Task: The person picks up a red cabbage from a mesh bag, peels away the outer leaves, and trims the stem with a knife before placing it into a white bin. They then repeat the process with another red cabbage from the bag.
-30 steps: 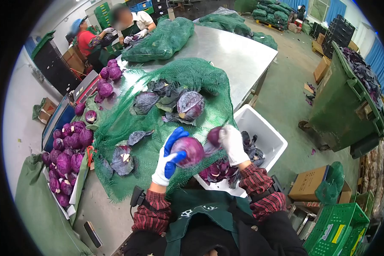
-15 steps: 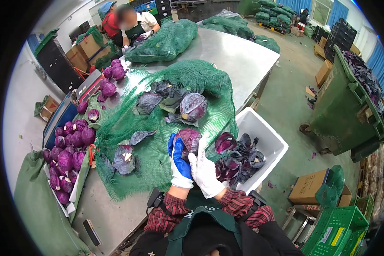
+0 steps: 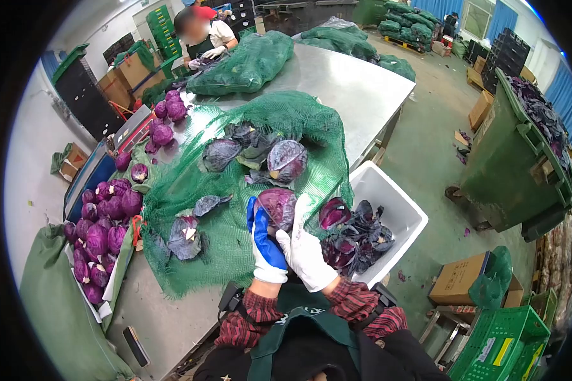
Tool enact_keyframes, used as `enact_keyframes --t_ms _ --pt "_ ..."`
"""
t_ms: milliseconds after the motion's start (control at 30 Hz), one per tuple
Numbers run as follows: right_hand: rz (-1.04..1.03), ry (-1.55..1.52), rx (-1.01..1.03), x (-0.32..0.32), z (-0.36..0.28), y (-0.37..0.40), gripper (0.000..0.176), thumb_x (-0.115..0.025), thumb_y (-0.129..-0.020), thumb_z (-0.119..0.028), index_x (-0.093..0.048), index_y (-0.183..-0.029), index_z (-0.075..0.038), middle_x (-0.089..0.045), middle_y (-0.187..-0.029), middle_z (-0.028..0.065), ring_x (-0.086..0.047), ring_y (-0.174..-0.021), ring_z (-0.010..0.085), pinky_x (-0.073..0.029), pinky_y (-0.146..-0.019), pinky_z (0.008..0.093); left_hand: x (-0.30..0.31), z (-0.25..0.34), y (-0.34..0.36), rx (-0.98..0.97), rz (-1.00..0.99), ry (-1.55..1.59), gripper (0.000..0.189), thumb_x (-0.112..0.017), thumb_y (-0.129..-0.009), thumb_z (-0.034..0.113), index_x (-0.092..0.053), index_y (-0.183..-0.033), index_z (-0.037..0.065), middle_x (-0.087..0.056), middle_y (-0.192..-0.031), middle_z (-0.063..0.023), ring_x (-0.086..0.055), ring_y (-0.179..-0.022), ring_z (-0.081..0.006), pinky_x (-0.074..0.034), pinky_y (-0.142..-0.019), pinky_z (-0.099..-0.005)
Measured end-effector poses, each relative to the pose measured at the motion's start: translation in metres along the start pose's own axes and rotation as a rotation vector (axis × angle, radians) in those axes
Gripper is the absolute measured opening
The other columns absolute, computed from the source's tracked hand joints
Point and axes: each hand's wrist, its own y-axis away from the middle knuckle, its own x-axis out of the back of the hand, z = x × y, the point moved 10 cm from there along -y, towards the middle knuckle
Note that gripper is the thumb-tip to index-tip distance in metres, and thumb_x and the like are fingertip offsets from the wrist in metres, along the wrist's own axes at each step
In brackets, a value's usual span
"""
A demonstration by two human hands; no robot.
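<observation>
Between my two gloved hands is a red cabbage (image 3: 277,207), held above the green mesh net (image 3: 235,270). My left hand (image 3: 268,244), in a blue and white glove, wraps its left side. My right hand (image 3: 306,257), in a white glove, closes against its right side, fingers partly hidden. Beyond it, an untrimmed red cabbage (image 3: 286,160) and loose dark outer leaves (image 3: 251,149) lie on the net. Another leafy cabbage (image 3: 185,239) rests to the left. By my right hand, a white bin (image 3: 410,232) contains purple leaves (image 3: 366,232).
Peeled red cabbages (image 3: 102,222) are heaped at the left. A full net sack (image 3: 245,66) lies across the metal table (image 3: 362,73), with a person in white gloves (image 3: 213,41) behind it. A green waste bin (image 3: 508,165), cardboard box (image 3: 461,279) and green crate (image 3: 499,343) stand right.
The cabbage in my hands has risen slightly and turned a little, with both hands still around it. In the background, the person in red has shifted behind the other person, exposing stacked green crates.
</observation>
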Motion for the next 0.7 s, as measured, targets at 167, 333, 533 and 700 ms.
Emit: enact_keyframes --t_ms 167,333,533,700 --pt "0.058 -0.054 0.232 0.049 -0.038 -0.009 0.096 -0.064 -0.089 -0.044 -0.003 -0.153 -0.006 -0.063 -0.071 0.0198 -0.063 -0.057 0.0351 -0.048 -0.051 0.0383 -0.017 0.018 -0.004 0.194 -0.233 0.189 0.053 -0.045 -0.099 0.036 -0.037 -0.144 0.009 -0.05 -0.138 -0.0119 -0.051 -0.125 -0.0271 -0.039 -0.107 -0.0437" --pt "-0.075 0.099 0.299 0.048 -0.033 -0.025 0.084 -0.057 -0.095 -0.039 -0.005 -0.154 -0.009 -0.064 -0.077 0.0194 -0.064 -0.063 0.0353 -0.05 -0.058 0.0397 -0.026 -0.014 -0.006 0.558 -0.332 0.507 0.055 -0.054 -0.096 0.024 -0.035 -0.147 0.015 -0.048 -0.14 -0.0102 -0.051 -0.125 -0.0262 -0.042 -0.105 -0.0429" --pt "-0.11 0.006 0.023 0.044 -0.01 -0.009 0.075 -0.052 -0.098 -0.033 -0.007 -0.154 -0.011 -0.065 -0.083 0.0224 -0.065 -0.069 0.0383 -0.051 -0.061 0.0408 -0.022 0.004 0.001 0.228 -0.201 0.185 0.056 -0.058 -0.092 0.014 -0.038 -0.144 0.01 -0.05 -0.134 -0.012 -0.053 -0.12 -0.024 -0.042 -0.104 -0.0376" --pt "0.071 -0.122 -0.15 0.069 0.021 -0.022 0.039 -0.048 -0.1 -0.04 -0.063 -0.124 -0.013 -0.067 -0.109 0.0163 -0.067 -0.096 0.0289 -0.052 -0.078 0.0322 -0.025 0.024 0.004 0.144 -0.307 0.058 0.062 -0.06 -0.09 0.01 -0.033 -0.146 0.007 -0.048 -0.135 -0.0135 -0.051 -0.123 -0.0262 -0.041 -0.107 -0.0399"
